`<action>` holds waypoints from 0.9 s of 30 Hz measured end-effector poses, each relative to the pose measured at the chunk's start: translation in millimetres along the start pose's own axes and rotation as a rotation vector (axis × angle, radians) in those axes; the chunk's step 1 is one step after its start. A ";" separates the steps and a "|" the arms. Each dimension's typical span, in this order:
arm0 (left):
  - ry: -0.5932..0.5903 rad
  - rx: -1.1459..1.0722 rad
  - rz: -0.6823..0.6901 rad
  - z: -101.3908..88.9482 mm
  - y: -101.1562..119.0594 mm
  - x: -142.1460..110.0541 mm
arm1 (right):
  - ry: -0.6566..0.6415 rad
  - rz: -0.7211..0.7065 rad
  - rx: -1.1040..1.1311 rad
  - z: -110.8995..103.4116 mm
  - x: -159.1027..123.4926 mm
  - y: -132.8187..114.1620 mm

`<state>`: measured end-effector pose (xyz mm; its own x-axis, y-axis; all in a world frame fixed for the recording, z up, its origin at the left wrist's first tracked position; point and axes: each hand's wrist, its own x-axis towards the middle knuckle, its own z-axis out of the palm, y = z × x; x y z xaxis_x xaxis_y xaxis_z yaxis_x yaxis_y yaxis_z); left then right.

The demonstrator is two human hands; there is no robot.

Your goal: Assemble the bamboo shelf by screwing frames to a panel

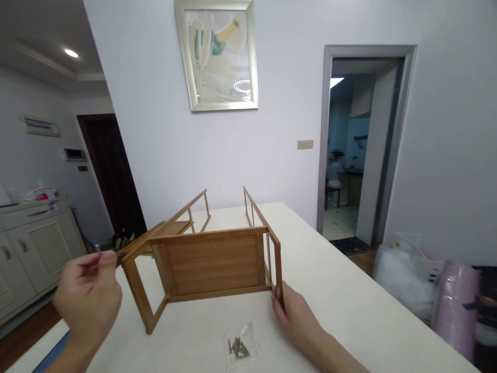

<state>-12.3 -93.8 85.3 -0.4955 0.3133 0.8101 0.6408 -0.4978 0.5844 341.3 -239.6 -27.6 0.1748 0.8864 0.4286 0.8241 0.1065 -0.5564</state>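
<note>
On the white table stands a partly built wooden rack, lying on its side, with a slatted-looking panel between two open side frames. My right hand is wrapped around the lower near corner of its right side frame. My left hand is raised beside the left side frame, thumb and fingers pinched on a small screw, of which only the tip shows. Between my hands, near the front, lies a clear plastic bag holding several screws. A further wooden panel shows behind the left frame.
The white table reaches back to the wall. A blue object lies at its left front edge. Right of it stand a pink roll and wrapped plastic. A cabinet is at left; a person sits beyond the doorway.
</note>
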 end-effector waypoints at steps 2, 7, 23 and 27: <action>-0.164 -0.099 0.065 -3.4 29.2 -24.8 | 0.010 0.013 0.029 -5.1 -0.5 -1.6; -0.729 -0.451 0.182 8.4 95.3 -99.6 | 0.279 -0.018 0.230 -20.5 2.1 0.9; -1.143 -0.859 -0.378 74.1 187.9 -166.8 | 0.564 -0.578 0.400 -65.6 54.8 -34.7; -1.146 -0.845 -0.293 75.5 199.0 -160.6 | 0.600 -0.521 0.473 -63.7 49.5 -43.1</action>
<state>239.1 -182.1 74.9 0.4454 0.7453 0.4961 -0.1293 -0.4948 0.8593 348.7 -229.1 62.9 0.2025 0.3076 0.9297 0.5944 0.7159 -0.3663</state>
